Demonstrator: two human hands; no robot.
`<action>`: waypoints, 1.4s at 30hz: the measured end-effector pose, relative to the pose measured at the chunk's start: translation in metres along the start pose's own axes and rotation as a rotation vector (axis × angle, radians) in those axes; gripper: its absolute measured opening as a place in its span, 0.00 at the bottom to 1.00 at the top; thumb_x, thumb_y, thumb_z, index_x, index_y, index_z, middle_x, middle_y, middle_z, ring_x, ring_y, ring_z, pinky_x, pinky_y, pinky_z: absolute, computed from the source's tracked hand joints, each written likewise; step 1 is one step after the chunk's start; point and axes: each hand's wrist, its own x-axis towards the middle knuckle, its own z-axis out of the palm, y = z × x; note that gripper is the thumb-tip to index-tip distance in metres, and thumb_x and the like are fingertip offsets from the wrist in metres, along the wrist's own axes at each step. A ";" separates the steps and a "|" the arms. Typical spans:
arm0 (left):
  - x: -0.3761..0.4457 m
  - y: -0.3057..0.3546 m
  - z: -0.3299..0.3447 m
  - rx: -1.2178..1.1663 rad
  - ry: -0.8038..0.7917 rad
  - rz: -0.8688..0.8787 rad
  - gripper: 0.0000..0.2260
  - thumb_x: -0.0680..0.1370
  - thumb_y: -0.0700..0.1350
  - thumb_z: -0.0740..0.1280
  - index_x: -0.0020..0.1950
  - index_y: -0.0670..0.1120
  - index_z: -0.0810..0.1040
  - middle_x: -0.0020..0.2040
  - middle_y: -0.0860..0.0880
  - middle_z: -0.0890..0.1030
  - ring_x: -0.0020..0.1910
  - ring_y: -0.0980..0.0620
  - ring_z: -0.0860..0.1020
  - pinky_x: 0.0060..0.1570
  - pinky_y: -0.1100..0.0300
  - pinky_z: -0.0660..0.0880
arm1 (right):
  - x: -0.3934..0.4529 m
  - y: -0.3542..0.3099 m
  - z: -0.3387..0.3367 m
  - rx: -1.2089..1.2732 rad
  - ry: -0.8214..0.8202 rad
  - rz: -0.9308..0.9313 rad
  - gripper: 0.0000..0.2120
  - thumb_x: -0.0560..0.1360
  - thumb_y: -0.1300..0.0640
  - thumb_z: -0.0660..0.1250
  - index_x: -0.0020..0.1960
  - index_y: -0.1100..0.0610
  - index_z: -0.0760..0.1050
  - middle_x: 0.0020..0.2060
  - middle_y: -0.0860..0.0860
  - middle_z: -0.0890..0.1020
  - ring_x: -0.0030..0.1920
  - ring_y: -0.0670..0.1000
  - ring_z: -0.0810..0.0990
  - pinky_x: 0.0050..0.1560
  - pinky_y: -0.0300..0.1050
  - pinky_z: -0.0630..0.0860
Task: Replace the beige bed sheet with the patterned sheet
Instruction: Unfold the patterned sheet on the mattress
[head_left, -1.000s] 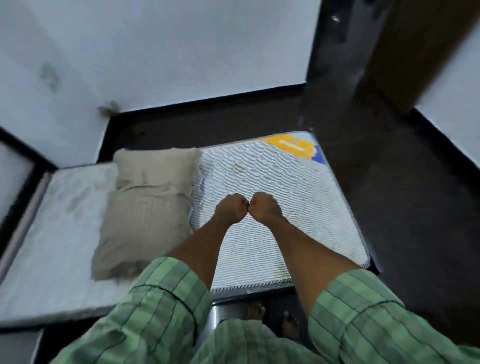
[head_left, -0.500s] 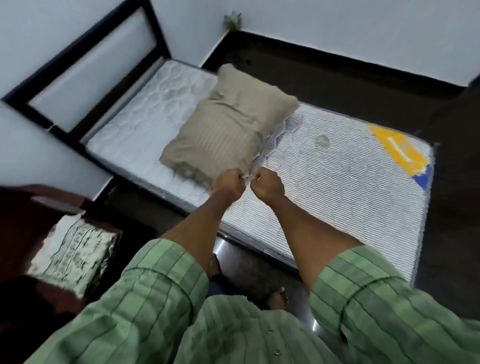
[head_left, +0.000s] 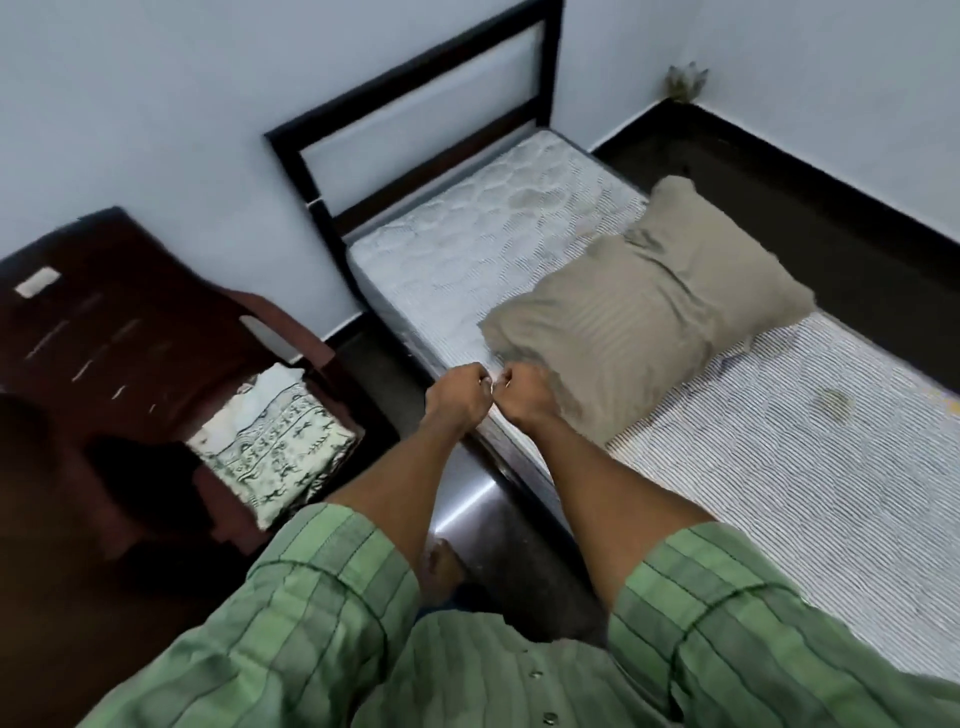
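Since half a second ago the view has swung left: patterned sheet (head_left: 272, 441) now sits fuller in view on the dark chair (head_left: 119, 332), and the headboard (head_left: 415, 104) shows whole. Both fists have kept the same pose, side by side over the mattress (head_left: 467, 249) edge.

Left hand (head_left: 457, 397) and right hand (head_left: 524, 397) both have fingers curled tight; I see nothing held in either, though the gap between them is blurry. Beige pillow (head_left: 639, 312) lies on the bare mattress just beyond the right hand. No beige sheet visible on the bed, so I judge it already off.

Patterned sheet is folded into a soft block on the chair seat, left of the bed, well apart from the hands. I'd expect it light, limp and not fragile; it will sag and unfold if lifted by one edge. Best hold, I judge: both hands under or pinching the folded stack at opposite sides. Pillow probably needs moving first.
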 end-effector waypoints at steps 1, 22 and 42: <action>0.005 -0.018 -0.010 -0.015 0.007 -0.024 0.12 0.81 0.52 0.60 0.59 0.53 0.81 0.59 0.46 0.83 0.60 0.42 0.80 0.57 0.51 0.76 | 0.008 -0.015 0.015 -0.016 -0.024 -0.019 0.11 0.75 0.49 0.63 0.49 0.55 0.79 0.52 0.57 0.84 0.56 0.60 0.81 0.55 0.50 0.77; 0.100 -0.013 -0.024 -0.083 -0.027 -0.025 0.11 0.80 0.52 0.62 0.58 0.55 0.81 0.59 0.49 0.84 0.59 0.45 0.80 0.58 0.52 0.77 | 0.095 -0.036 0.001 -0.004 -0.102 0.015 0.09 0.74 0.49 0.63 0.47 0.53 0.76 0.49 0.54 0.84 0.52 0.60 0.81 0.51 0.50 0.79; 0.127 -0.035 -0.007 -0.147 -0.037 -0.036 0.12 0.81 0.52 0.60 0.58 0.54 0.81 0.58 0.47 0.83 0.60 0.43 0.80 0.57 0.51 0.77 | 0.136 -0.040 0.028 -0.057 -0.135 0.049 0.12 0.75 0.46 0.64 0.50 0.54 0.78 0.51 0.55 0.84 0.54 0.59 0.82 0.54 0.51 0.79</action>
